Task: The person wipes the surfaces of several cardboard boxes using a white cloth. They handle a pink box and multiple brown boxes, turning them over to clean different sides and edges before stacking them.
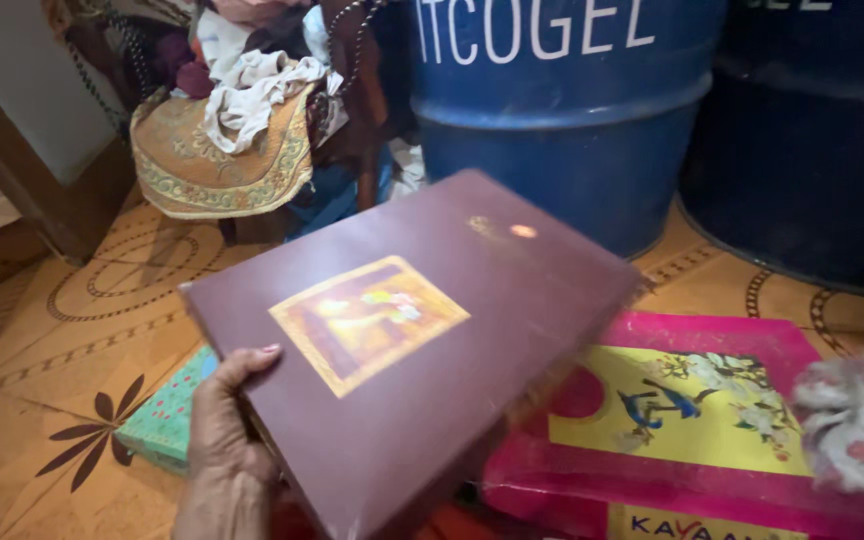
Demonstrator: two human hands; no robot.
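One flat maroon cardboard box (422,340) with a yellow picture panel is grasped at its near edge by the left hand (220,440).
It is held tilted above a pink-and-yellow flat box (682,420) at four o'clock; two blue drums (562,110) stand at twelve o'clock.

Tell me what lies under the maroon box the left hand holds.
Under the maroon box, held by the left hand, a pink and yellow flat box shows to one side and a green dotted box to the other. Whatever lies directly beneath is covered.
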